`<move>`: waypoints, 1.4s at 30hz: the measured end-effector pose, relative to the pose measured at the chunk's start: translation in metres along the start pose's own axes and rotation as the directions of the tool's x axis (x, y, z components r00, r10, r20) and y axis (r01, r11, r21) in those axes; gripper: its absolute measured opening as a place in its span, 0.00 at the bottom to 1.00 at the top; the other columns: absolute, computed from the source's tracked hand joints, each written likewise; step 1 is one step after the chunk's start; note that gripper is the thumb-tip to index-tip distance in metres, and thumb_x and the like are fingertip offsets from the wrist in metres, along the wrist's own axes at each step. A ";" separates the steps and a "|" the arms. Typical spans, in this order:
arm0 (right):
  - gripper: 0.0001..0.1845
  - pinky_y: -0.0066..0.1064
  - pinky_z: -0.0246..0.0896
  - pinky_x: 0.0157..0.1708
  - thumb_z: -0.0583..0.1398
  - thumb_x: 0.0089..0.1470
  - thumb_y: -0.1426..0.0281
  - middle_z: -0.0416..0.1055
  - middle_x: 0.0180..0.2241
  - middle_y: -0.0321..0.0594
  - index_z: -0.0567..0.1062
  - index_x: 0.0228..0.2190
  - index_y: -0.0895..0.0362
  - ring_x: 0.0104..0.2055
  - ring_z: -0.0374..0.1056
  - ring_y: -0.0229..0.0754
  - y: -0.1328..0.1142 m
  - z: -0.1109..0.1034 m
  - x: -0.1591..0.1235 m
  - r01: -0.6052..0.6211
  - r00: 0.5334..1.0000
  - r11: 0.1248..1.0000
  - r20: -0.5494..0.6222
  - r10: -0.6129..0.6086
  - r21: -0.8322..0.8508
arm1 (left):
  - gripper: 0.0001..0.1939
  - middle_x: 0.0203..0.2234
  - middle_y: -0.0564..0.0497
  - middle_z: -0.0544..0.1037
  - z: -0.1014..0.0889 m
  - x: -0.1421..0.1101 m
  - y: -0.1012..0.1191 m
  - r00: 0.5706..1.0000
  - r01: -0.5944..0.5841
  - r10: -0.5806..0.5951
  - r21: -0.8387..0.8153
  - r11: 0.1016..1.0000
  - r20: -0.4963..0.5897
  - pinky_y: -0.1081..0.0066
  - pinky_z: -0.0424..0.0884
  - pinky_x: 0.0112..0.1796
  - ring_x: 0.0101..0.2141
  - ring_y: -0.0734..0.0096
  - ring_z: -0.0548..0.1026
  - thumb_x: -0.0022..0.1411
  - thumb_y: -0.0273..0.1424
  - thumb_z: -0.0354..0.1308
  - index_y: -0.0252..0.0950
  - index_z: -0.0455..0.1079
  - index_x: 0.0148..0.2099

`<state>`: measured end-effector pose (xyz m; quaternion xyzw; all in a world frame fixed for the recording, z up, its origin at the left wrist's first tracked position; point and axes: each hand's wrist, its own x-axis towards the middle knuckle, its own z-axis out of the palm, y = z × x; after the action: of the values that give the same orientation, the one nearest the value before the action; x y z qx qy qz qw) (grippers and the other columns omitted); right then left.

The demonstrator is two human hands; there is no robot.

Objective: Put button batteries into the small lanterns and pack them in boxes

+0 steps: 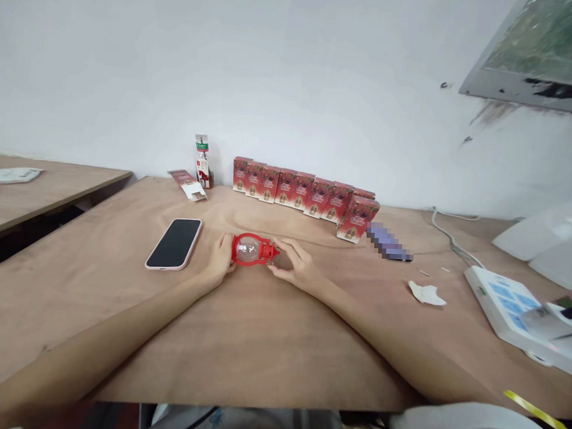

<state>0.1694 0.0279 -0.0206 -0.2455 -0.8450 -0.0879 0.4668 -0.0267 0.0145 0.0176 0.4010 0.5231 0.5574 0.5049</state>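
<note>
A small red toy lantern (249, 249) with a clear globe lies on its side between my hands, over the middle of the wooden table. My left hand (221, 260) is closed round its base, at the left end. At the other end, my right hand (296, 264) has its thumb and fingers curved about the pointed red cap. Its fingertips touch the lantern's thin wire handle, though the exact contact is too small to make out. The base is partly hidden by my left fingers.
A phone (175, 244) lies left of my hands. Behind stand a row of red boxes (287, 187), an opened box (188, 185) and a bottle (202, 163). On the right are a blurred purple object (388, 242), a paper scrap (426, 293) and a white power strip (509, 306) with its cable.
</note>
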 end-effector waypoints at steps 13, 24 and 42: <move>0.27 0.36 0.67 0.48 0.62 0.50 0.66 0.71 0.46 0.45 0.64 0.52 0.55 0.48 0.69 0.44 0.002 -0.001 0.001 -0.075 0.995 0.981 0.075 0.062 0.181 | 0.12 0.11 0.63 0.55 0.002 -0.004 0.000 0.999 -0.034 0.035 0.058 0.998 -0.016 0.82 0.45 0.11 0.09 0.84 0.50 0.53 0.41 0.47 0.38 0.53 0.26; 0.25 0.36 0.69 0.45 0.61 0.50 0.66 0.71 0.43 0.45 0.64 0.50 0.55 0.45 0.70 0.43 0.001 0.001 0.001 -0.108 0.994 0.974 0.020 0.107 0.198 | 0.13 0.10 0.63 0.53 0.002 -0.004 -0.001 0.999 -0.043 0.042 0.082 0.996 0.006 0.82 0.45 0.12 0.09 0.83 0.50 0.54 0.43 0.46 0.39 0.52 0.26; 0.21 0.36 0.68 0.46 0.62 0.49 0.64 0.72 0.43 0.46 0.67 0.45 0.56 0.46 0.70 0.44 0.005 0.002 -0.001 -0.101 0.995 0.981 0.024 0.099 0.165 | 0.14 0.11 0.63 0.55 0.001 -0.002 -0.004 0.996 -0.070 0.067 0.044 0.997 0.060 0.83 0.45 0.11 0.09 0.83 0.51 0.51 0.44 0.48 0.39 0.53 0.28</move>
<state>0.1703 0.0324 -0.0230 -0.2484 -0.8396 0.0083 0.4830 -0.0246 0.0128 0.0141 0.4462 0.5067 0.5505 0.4911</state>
